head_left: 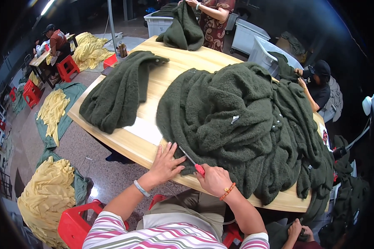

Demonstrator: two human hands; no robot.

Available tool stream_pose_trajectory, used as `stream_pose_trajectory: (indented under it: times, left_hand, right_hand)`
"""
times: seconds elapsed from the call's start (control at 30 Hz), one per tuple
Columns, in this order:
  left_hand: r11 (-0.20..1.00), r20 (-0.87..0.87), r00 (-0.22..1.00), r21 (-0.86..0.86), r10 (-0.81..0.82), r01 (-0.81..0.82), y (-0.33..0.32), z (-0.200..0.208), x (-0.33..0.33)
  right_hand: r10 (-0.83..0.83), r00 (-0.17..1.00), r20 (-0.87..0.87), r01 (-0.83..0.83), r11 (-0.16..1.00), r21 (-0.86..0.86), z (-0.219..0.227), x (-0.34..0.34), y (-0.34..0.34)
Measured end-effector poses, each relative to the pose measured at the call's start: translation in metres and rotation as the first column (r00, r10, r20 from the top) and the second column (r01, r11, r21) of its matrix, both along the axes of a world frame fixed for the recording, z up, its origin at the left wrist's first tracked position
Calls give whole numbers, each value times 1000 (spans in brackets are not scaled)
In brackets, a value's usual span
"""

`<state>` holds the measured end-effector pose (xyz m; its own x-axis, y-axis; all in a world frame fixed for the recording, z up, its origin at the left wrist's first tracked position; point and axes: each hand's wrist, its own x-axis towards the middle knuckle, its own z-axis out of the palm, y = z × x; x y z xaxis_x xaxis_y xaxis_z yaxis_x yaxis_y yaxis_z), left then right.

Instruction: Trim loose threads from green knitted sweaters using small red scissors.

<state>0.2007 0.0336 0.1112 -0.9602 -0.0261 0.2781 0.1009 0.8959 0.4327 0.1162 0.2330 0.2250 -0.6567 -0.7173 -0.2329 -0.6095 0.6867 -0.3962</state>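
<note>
Centrally, a bulky heap of dark green fleece fabric (232,110) lies on a pale wooden worktop (183,59), hanging over its right side. At the heap's near left edge, the right hand (215,181) grips a slim metal tool with a red handle (199,168), its tip seemingly against the cloth, though too small to be sure. The left hand (167,163) lies flat, fingers spread, just beside it. Farther left lies a smaller folded dark green fleece piece (117,93).

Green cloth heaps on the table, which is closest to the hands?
The biggest heap, beside the left hand and right hand; the smaller left heap and far-end heap are farther away.
</note>
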Motion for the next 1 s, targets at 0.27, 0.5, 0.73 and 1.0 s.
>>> stream_pose_trajectory:
  times: [0.27,0.5,0.73,1.0]
  left_hand:
    - [1000,-10,1000,-28,10,-11,0,0,2]
    - [1000,-38,999,-25,15,-16,-1,3,-2]
    - [999,-61,998,-47,16,-19,-1,0,0]
    - [994,-51,999,-104,17,-22,2,-7,9]
  right_hand:
    - [27,1000,-13,-27,1000,-10,-4,-1,-5]
    - [33,999,7,-33,999,-20,-8,-1,-5]
    - [36,998,-52,-39,998,-53,-11,-2,-9]
    - [39,999,-29,-38,999,9,0,23,28]
